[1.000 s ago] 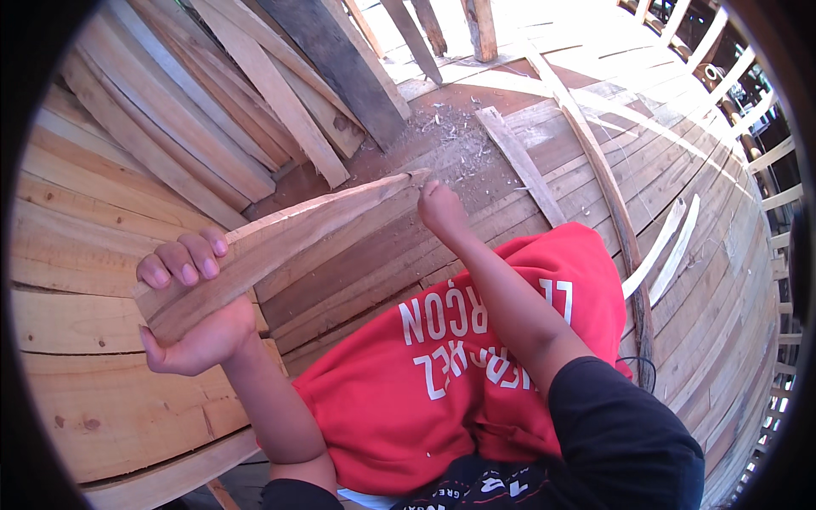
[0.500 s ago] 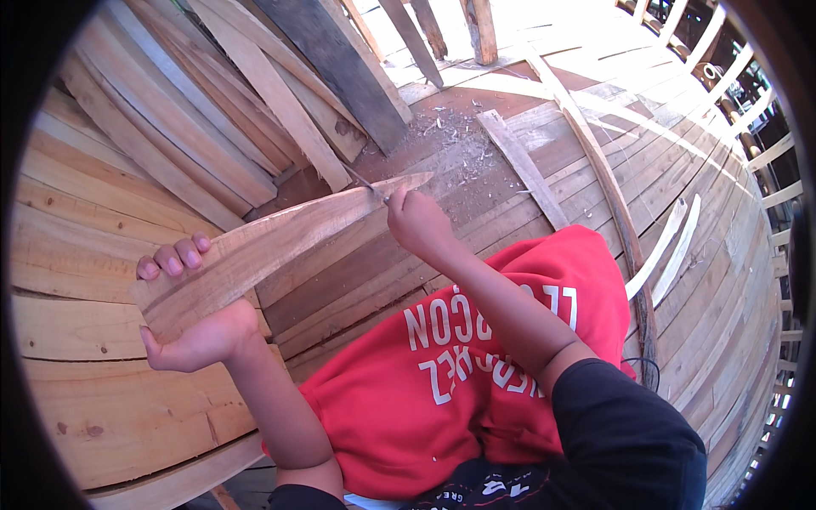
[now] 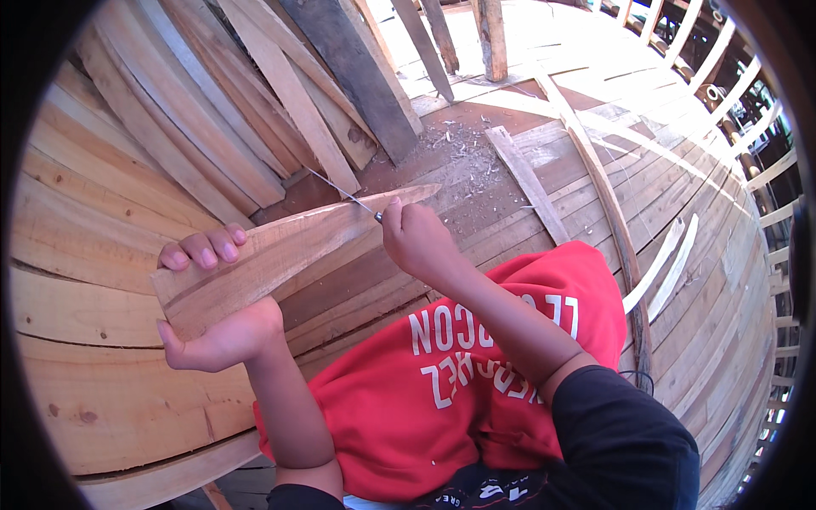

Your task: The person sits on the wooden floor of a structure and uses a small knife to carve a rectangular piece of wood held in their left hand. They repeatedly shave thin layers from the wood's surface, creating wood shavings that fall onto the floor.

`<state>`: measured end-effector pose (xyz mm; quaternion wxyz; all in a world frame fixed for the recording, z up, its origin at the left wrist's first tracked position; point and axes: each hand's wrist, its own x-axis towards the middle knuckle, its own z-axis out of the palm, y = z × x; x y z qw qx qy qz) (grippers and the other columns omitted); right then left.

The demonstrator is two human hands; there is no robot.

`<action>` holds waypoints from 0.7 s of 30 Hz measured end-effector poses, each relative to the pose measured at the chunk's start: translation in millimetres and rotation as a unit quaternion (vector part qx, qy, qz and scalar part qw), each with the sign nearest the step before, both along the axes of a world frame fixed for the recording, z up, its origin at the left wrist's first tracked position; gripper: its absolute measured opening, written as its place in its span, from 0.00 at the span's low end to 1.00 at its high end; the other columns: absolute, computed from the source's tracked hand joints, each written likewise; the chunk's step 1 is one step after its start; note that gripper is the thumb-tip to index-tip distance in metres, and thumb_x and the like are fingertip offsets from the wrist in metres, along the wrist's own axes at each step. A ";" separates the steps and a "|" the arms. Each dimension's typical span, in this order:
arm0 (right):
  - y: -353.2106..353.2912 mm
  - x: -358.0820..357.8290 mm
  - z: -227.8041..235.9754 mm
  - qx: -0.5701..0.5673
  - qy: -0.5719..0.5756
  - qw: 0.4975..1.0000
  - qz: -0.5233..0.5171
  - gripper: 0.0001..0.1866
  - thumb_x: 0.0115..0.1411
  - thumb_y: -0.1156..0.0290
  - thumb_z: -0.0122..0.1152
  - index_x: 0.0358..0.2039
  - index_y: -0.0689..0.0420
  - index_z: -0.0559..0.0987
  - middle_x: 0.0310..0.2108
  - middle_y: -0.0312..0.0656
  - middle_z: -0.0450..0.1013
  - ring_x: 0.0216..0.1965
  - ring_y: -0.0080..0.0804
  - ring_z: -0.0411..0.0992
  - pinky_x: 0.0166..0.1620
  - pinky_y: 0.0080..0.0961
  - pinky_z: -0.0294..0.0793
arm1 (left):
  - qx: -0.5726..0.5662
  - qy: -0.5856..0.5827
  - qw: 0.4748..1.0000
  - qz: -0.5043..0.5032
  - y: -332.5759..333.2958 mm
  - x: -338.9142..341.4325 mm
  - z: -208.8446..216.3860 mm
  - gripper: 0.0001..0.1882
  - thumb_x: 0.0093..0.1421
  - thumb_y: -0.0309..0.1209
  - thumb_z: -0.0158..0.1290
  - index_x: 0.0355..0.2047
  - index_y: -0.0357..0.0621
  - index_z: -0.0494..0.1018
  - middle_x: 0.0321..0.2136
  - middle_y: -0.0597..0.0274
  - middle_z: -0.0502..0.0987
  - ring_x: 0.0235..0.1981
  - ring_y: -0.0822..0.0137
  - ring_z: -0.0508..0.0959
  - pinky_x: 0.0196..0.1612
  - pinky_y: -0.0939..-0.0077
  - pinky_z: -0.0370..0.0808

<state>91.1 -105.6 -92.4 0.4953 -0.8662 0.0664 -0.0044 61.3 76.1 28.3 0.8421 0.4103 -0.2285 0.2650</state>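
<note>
A tapered wooden board (image 3: 263,251) slants across in front of me, its wide end at the left and its narrow tip at the right. My left hand (image 3: 225,331) is closed around the wide end, with fingertips over the far edge and the palm under the near one. In my right fist (image 3: 416,242) is the handle of a thin-bladed tool (image 3: 361,204). Its long, narrow metal blade lies across the board's upper edge near the tip and points away to the far left. Whether it is a knife cannot be told from this angle.
Several curved planks (image 3: 191,93) lean at the far left beside a thick grey beam (image 3: 357,76). Wood shavings (image 3: 463,161) litter the plank floor. A short board (image 3: 527,183), a long curved strip (image 3: 595,161) and two pale strips (image 3: 676,263) lie to the right. Red cloth (image 3: 450,357) covers my lap.
The blade has moved along the board's edge, away from the tip toward my left hand, and more of its length shows. The whole view has shifted slightly. Both grips stay the same.
</note>
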 end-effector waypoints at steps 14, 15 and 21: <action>-0.5 6.6 -1.2 -0.016 0.023 0.999 -0.025 0.29 0.66 0.58 0.33 0.26 0.68 0.77 0.28 0.67 0.73 0.37 0.67 0.72 0.44 0.54 0.70 | 0.000 -0.022 1.000 -0.019 -16.0 -7.7 3.0 0.28 0.50 0.57 0.41 0.35 0.43 0.63 0.26 0.56 0.66 0.28 0.58 0.68 0.40 0.57 0.65; 2.6 4.3 2.6 -0.004 0.019 1.000 -0.014 0.29 0.66 0.59 0.34 0.24 0.69 0.76 0.27 0.67 0.72 0.36 0.67 0.72 0.43 0.54 0.69 | -0.008 -0.017 1.000 -0.014 -13.2 -6.9 2.7 0.28 0.50 0.56 0.41 0.35 0.43 0.63 0.26 0.56 0.66 0.28 0.58 0.68 0.40 0.57 0.65; -39.7 44.9 -103.5 -0.020 0.003 0.995 -0.095 0.30 0.66 0.56 0.33 0.28 0.68 0.78 0.31 0.66 0.74 0.37 0.68 0.72 0.46 0.55 0.69 | -0.032 0.005 0.999 0.008 -19.7 -1.8 7.1 0.27 0.49 0.56 0.40 0.35 0.42 0.63 0.26 0.57 0.66 0.28 0.58 0.68 0.40 0.58 0.65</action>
